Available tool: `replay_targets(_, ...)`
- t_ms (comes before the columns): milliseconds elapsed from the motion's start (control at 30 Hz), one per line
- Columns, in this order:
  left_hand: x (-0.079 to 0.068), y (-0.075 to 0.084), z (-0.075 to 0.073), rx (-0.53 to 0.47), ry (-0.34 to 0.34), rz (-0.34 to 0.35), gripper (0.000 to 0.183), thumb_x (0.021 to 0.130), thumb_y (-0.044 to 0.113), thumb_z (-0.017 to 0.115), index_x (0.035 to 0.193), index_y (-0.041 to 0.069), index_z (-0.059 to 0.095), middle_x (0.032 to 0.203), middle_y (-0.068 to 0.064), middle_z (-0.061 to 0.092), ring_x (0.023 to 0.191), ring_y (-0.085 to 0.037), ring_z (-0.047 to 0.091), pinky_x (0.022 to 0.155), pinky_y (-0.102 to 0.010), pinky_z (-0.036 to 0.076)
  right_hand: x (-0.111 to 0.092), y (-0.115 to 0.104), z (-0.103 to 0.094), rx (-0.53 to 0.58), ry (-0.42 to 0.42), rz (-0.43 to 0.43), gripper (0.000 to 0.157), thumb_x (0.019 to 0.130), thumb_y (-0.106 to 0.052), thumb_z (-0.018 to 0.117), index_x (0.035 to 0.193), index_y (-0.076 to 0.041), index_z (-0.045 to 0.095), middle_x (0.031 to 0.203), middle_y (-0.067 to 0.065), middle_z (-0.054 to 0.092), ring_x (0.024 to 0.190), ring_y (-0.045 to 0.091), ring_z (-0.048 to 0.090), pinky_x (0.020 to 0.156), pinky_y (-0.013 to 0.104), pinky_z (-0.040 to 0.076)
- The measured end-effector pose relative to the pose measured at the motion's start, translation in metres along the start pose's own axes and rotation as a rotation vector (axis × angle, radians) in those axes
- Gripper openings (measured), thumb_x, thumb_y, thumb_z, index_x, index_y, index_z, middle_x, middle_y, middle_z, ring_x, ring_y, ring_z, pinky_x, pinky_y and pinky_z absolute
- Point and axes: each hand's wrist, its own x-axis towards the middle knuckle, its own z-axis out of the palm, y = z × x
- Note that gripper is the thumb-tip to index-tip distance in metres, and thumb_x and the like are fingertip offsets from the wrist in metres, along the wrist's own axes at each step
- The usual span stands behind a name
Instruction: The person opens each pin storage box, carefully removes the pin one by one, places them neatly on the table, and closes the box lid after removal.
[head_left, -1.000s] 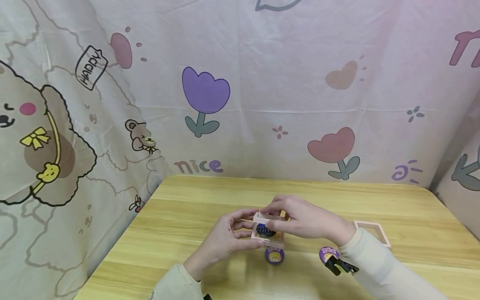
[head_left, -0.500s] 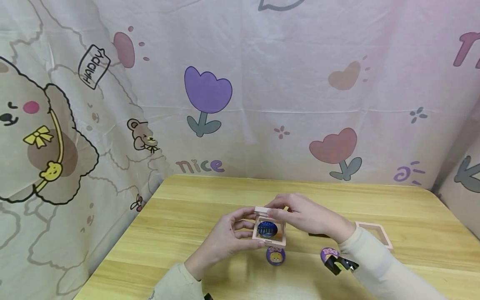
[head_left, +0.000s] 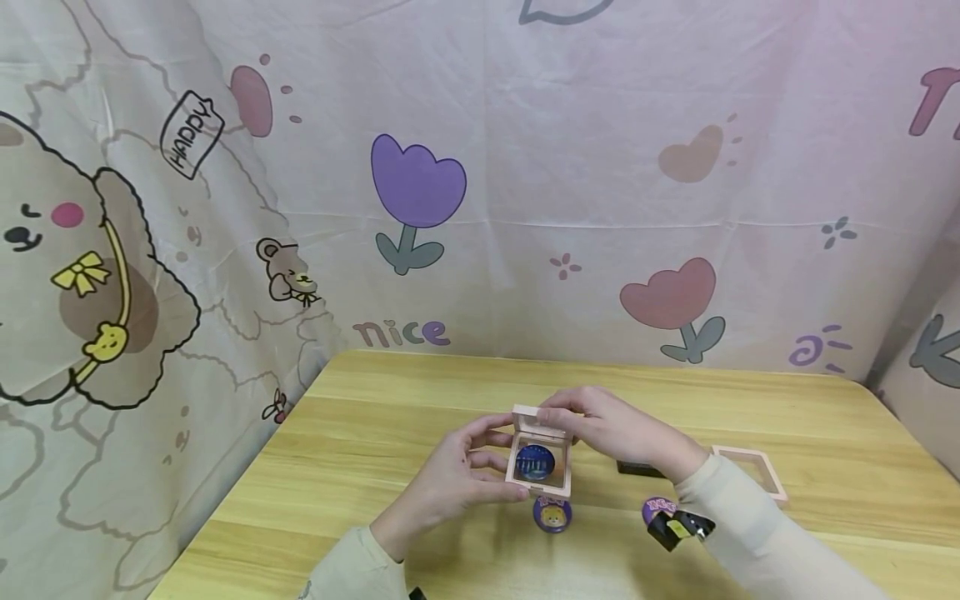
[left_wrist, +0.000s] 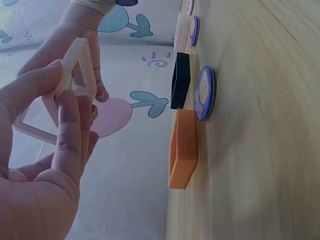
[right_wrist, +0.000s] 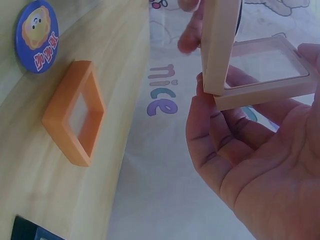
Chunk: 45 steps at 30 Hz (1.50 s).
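Observation:
A small pale pink hinged display case (head_left: 543, 491) with clear windows is held up over the table, its lid (head_left: 527, 415) standing at an angle to the base. Inside the base's window shows a dark blue round badge (head_left: 535, 462). My left hand (head_left: 453, 471) grips the base from the left, thumb at the front edge and fingers behind. My right hand (head_left: 603, 427) holds the lid along its right side, as the right wrist view also shows. Below the case, a purple badge with a yellow bear (head_left: 553, 517) lies on the table.
A second purple badge (head_left: 656, 506) lies partly behind the black wrist camera (head_left: 678, 527). A black case (head_left: 637, 469) and an orange case (left_wrist: 184, 150) rest on the tabletop (head_left: 300, 517). Farther right lies another pale pink case (head_left: 775, 481). A printed cloth (head_left: 517, 167) hangs behind.
The case's lid has swung up and back with my right hand, uncovering the blue badge. My left hand has stayed nearly in place; the black case has come into view.

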Motion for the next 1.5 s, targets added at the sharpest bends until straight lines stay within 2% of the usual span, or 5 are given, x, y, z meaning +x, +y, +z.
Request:
replay_targets(133, 0.0, 0.0, 0.0, 0.009, -0.001, -0.011, 0.09, 0.08, -0.004, 0.088, 0.158, 0.003, 0.046, 0.13, -0.02, 0.067, 0.101, -0.02, 0.075, 0.09, -0.035, 0.067, 0.002, 0.002, 0.0, 0.03, -0.011, -0.002, 0.036, 0.115, -0.027, 0.048, 0.121, -0.007, 0.078, 0.105, 0.004, 0.079, 0.097, 0.015, 0.071, 0.081, 0.031, 0.064)
replay_targets(500, 0.002, -0.004, 0.0, -0.006, -0.009, -0.034, 0.086, 0.082, -0.003, 0.088, 0.157, -0.002, 0.047, 0.12, -0.013, 0.073, 0.099, -0.018, 0.077, 0.089, -0.031, 0.066, 0.007, 0.01, -0.001, 0.064, -0.015, 0.013, 0.044, 0.117, -0.028, 0.041, 0.127, -0.005, 0.077, 0.121, 0.012, 0.08, 0.099, 0.018, 0.072, 0.08, 0.033, 0.063)
replay_targets(1000, 0.003, -0.008, -0.005, -0.006, -0.024, -0.061, 0.084, 0.083, -0.001, 0.088, 0.157, -0.001, 0.047, 0.114, -0.008, 0.078, 0.095, -0.017, 0.078, 0.087, -0.03, 0.066, 0.013, 0.014, 0.0, 0.152, -0.011, 0.086, 0.053, 0.117, -0.034, 0.038, 0.123, 0.001, 0.077, 0.113, 0.014, 0.081, 0.099, 0.018, 0.073, 0.08, 0.036, 0.063)
replay_targets(1233, 0.004, -0.009, -0.009, -0.086, -0.059, -0.102, 0.084, 0.086, 0.001, 0.085, 0.16, 0.001, 0.043, 0.111, -0.005, 0.076, 0.092, -0.015, 0.079, 0.089, -0.031, 0.066, 0.013, 0.016, 0.0, 0.152, -0.006, 0.098, 0.055, 0.118, -0.037, 0.035, 0.124, -0.003, 0.078, 0.11, 0.009, 0.081, 0.098, 0.019, 0.072, 0.079, 0.035, 0.063)
replay_targets(1500, 0.005, -0.01, -0.011, -0.135, -0.068, -0.118, 0.083, 0.087, -0.003, 0.081, 0.16, -0.002, 0.042, 0.107, -0.001, 0.077, 0.089, -0.014, 0.08, 0.089, -0.031, 0.066, 0.015, 0.019, 0.001, 0.16, -0.009, 0.098, 0.058, 0.118, -0.039, 0.033, 0.128, 0.0, 0.074, 0.111, 0.011, 0.08, 0.1, 0.019, 0.072, 0.081, 0.037, 0.061)
